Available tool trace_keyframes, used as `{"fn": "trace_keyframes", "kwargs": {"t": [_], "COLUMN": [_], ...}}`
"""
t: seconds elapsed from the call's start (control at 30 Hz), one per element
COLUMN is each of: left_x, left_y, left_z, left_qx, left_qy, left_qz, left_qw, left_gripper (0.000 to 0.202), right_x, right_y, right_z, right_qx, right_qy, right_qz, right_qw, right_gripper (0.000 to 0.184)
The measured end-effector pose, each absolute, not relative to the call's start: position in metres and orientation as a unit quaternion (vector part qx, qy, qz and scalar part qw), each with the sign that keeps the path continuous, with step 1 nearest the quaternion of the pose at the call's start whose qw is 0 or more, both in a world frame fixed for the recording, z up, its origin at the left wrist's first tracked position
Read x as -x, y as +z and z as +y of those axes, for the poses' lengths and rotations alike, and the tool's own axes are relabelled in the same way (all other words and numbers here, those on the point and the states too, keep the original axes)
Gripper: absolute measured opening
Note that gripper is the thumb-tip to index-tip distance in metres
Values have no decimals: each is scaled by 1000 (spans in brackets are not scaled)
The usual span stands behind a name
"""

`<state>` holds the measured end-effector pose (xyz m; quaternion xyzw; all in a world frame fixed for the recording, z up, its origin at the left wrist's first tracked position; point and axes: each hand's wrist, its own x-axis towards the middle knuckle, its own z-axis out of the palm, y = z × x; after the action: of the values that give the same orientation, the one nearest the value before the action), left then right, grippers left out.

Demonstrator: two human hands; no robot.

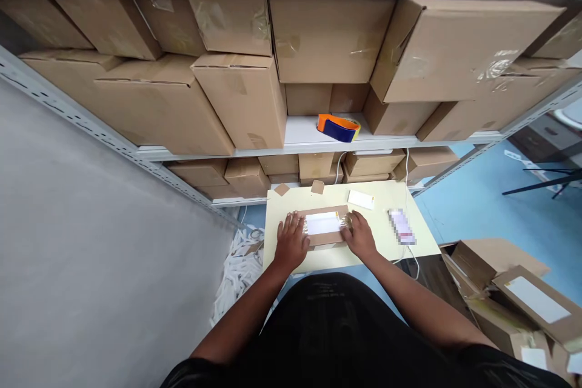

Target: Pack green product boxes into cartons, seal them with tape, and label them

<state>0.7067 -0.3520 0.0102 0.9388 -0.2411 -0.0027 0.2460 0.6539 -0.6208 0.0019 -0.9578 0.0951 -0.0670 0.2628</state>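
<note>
**Item:** flat brown cardboard parcel with a white label on top (324, 240). It lies near the middle of the pale yellow bench (384, 194), label face up. The long axis runs left to right, parallel to the near edge of the bench, and the short ends point at the two hands.

**Left hand** (291, 241): palm down on the left end of the parcel. The grip is wide open with fingers spread flat, closed on nothing.

**Right hand** (361, 236): palm down on the right end, grip likewise open. Its fingertips sit on a glossy patch that is possibly clear tape, too small to tell.

**Step in hand, as judged:** pressing and smoothing the parcel flat at both ends. Lifting or turning it would call for the fingers to close on those short ends first.

**Nearby on the bench:**
- small white card (361, 199), beyond the parcel
- blurred phone-like slab (402, 226), to the right and apart from it
- two brown cardboard scraps (282, 189) at the far edge

**Shelf behind:**
- orange-and-blue tape roll (339, 127)
- stacked brown cartons (236, 97)

**Floor, left:** heap of white paper strips (236, 270).
</note>
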Motion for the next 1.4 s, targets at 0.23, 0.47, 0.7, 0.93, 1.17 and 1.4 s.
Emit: {"fn": "trace_keyframes", "kwargs": {"t": [0.23, 0.47, 0.7, 0.93, 1.17, 1.4], "left_x": [-689, -690, -692, -692, -679, -670], "left_y": [-16, -23, -24, -25, -26, -6], "left_z": [-329, -328, -328, -326, -339, -352], "left_qx": [-894, -895, -893, -867, -847, -853], "left_qy": [-168, -186, -196, -192, -181, -174], "left_qz": [-157, -163, -153, -132, 18, 71], "left_qw": [384, 373, 375, 440, 499, 486], "left_gripper": [78, 79, 78, 85, 68, 61], "right_x": [-625, -626, -626, -629, -629, -644], "right_y": [-21, -20, -20, -20, -19, -8], "right_z": [-619, -619, -622, -627, -639, -661], "right_qx": [862, 866, 864, 854, 843, 834], "right_qy": [108, 116, 126, 139, 160, 192], "right_qz": [262, 262, 253, 229, 185, 138], "right_qw": [421, 411, 417, 445, 479, 499], "right_gripper": [64, 67, 68, 67, 63, 53]}}
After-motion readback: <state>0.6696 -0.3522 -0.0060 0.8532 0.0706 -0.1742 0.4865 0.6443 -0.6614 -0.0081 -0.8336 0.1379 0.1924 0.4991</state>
